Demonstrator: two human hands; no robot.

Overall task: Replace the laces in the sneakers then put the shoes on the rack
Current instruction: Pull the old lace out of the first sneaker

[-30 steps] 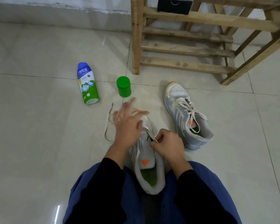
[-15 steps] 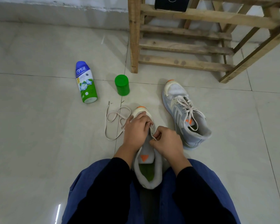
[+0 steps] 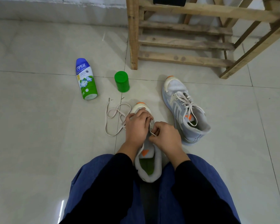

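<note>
Sits on the tiled floor [image 3: 39, 143] with the near sneaker [image 3: 149, 168] between the knees, heel close to the body, toe pointing away toward the rack. Clamps the left hand [image 3: 135, 128] over the forefoot of that sneaker, fingers [image 3: 143, 114] curled down around the upper. Pinches with the right hand [image 3: 166, 139] a short stretch of lace [image 3: 106, 122] at the eyelet row, fingertips drawn tight together on it, knuckles touching the left hand. Leaves the rest of the lace slack in loops on the floor, just left of the toe. Shows orange-marked tongue and green insole at the open collar.

Second sneaker [image 3: 184, 113]: laced, on the floor to the right, near but apart, toe toward the rack.
Wooden rack [image 3: 184, 42]: slatted, beyond both sneakers; dark object [image 3: 169, 0] on an upper slat, cut off by the frame edge.
Blue-and-green bottle [image 3: 86, 80]: lying on the floor, well left.
Green cylinder [image 3: 121, 81]: upright, between bottle and rack leg.
</note>
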